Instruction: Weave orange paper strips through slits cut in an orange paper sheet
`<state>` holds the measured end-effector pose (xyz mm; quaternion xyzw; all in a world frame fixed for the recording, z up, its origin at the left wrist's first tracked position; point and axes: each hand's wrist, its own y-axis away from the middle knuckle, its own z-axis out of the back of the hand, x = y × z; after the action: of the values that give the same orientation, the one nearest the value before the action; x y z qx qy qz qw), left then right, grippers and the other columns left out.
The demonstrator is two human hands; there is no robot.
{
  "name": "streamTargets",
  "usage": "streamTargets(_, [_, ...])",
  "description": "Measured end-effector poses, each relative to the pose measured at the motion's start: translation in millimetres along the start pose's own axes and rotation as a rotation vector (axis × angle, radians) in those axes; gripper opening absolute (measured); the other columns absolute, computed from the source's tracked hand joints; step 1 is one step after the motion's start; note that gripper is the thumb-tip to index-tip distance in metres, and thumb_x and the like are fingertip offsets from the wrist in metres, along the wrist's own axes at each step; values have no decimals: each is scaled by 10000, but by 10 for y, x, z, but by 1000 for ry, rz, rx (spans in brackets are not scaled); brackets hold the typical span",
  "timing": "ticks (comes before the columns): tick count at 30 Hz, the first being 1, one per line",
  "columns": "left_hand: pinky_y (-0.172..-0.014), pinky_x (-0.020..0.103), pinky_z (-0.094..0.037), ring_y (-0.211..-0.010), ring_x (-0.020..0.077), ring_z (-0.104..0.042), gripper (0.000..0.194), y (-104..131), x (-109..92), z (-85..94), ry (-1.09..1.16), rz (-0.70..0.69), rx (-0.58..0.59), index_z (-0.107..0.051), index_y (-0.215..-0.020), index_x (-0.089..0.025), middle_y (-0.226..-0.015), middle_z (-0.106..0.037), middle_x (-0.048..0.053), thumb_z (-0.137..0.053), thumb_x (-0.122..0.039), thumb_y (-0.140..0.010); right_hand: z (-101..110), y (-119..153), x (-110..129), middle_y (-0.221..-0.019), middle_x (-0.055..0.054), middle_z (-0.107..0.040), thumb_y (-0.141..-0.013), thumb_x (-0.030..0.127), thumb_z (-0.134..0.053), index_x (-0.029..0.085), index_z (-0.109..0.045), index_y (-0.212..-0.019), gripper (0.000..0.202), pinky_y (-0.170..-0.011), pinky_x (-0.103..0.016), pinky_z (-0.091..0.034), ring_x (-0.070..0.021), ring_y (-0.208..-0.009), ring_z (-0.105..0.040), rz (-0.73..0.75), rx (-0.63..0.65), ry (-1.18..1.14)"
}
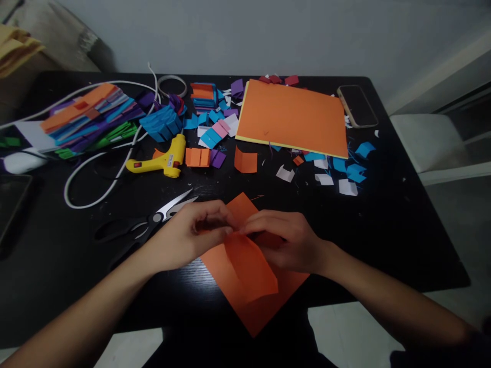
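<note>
Near the front edge of the black table lies a sheet of orange paper [251, 317], turned cornerwise to me. A folded orange paper strip [249, 268] stands up over it, its far end pinched between my two hands. My left hand [195, 230] grips that end with thumb and fingertips from the left. From the right, my right hand [287, 237] closes on the same end, its lower fingers partly hidden behind the paper. Open scissors [157, 217] with black handles lie just left of my left hand, blades pointing toward the back right.
A yellow glue gun [171, 158] lies beyond the scissors, near a looped white cable [69, 186]. Bundles of coloured paper strips [92, 117] fill the back left. A stack of orange sheets [295, 117], small paper scraps [347, 186] and a phone [357, 106] are at the back right.
</note>
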<state>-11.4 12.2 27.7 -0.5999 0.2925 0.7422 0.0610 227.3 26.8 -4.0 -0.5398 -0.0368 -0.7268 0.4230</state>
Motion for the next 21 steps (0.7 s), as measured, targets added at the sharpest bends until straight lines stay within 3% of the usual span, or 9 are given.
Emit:
streamTargets(11, [-728, 218, -560, -814, 146, -751, 61, -3, 0, 42, 14, 53, 133, -740, -896, -189, -866, -792, 4, -752, -235, -859, 27, 4, 38, -1092, -104, -782, -943, 88, -678, 172, -744, -1118, 205, -915, -290, -646, -175, -1024, -770, -5, 48, 5])
streamTargets(21, [-704, 230, -549, -792, 158, -747, 90, -6, 7, 48, -19, 89, 123, -767, -883, -198, -854, -810, 9, -752, -286, -872, 21, 5, 57, -1064, -104, -774, -961, 130, -690, 167, -744, -1104, 157, -872, -272, -649, -159, -983, -770, -8, 47, 7])
